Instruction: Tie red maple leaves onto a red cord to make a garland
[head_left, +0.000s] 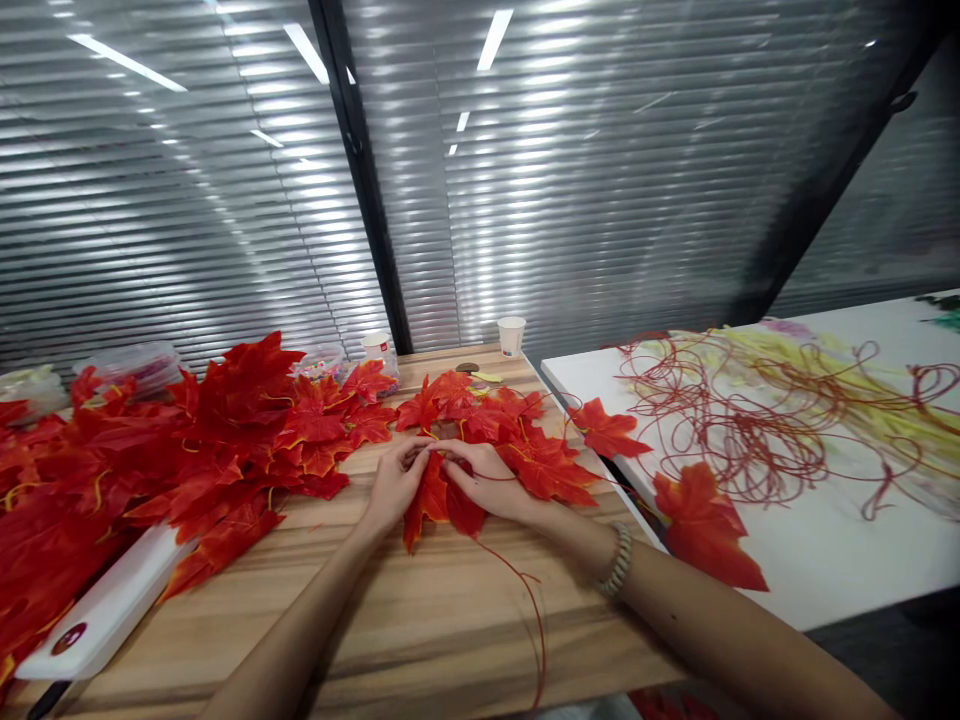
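Note:
Near the middle of the wooden table (420, 620), my left hand (399, 480) and my right hand (484, 478) meet at the top of a red maple leaf (430, 500). The fingers of both hands are pinched at its stem, close to a thin red cord (534, 600). That cord runs from below the leaf down to the table's front edge. More red leaves (551, 462) lie just beyond my right hand, some joined by the cord. A bracelet (619, 560) circles my right wrist.
A large heap of red leaves (225, 420) covers the left, beside a white glue gun-like tool (112, 600). Paper cups (511, 337) stand at the back. On the white table (825, 560) at right lie tangled red cords (750, 440), yellow strands and a leaf (705, 525).

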